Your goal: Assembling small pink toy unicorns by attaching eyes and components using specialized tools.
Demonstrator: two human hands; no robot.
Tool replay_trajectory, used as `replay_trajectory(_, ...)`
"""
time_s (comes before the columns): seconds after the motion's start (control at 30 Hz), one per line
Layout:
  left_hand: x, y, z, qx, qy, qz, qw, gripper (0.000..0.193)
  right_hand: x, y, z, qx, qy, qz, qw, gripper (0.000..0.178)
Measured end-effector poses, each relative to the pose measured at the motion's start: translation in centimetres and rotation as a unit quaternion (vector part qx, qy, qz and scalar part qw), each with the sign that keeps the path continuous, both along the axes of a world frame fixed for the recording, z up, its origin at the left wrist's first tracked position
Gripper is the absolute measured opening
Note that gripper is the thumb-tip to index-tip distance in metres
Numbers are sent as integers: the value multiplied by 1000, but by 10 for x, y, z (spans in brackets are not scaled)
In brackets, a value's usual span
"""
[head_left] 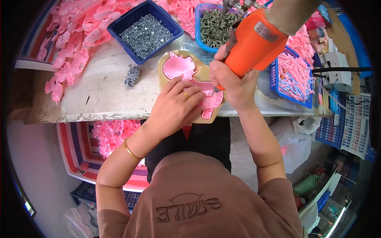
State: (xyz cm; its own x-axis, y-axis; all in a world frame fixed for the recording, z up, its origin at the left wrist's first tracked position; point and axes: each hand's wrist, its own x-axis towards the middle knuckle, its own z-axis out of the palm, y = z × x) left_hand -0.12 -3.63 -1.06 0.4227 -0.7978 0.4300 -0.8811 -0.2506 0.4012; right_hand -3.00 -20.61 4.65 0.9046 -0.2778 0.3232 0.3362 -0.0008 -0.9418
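An orange power screwdriver (254, 43) is gripped in my right hand (238, 85), its tip pointing down at a pink moulded plastic part (177, 66). That part lies in a shaped tan fixture (204, 73) at the table's front edge. Across the middle of the pink part rests my left hand (172, 105), palm down, fingers extended and slightly apart, close to the screwdriver tip. The undersides of those fingertips are hidden. Left of the fixture, a clump of small screws (132, 75) stands on the table.
Behind the fixture are a dark blue bin (114, 32) of screws and a light blue tub (197, 27) of grey-green pieces. Pink parts (95, 20) are heaped at far left. A blue basket (274, 75) holds pink strips at right. Below the table sits a striped container (71, 144) with pink parts.
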Motion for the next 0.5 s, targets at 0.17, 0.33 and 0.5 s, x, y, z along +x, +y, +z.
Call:
replay_trajectory(0.17,-1,1,-2,1,0,7,1000,32,1,3,-2,12,16,11,1000,23)
replay_trajectory(0.33,-8,5,-2,9,-18,11,1000,36,11,-4,25,-49,4,100,994,35)
replay_trajectory(0.5,-19,17,-1,13,-15,61,998,40,28,11,79,-97,-67,130,984,38)
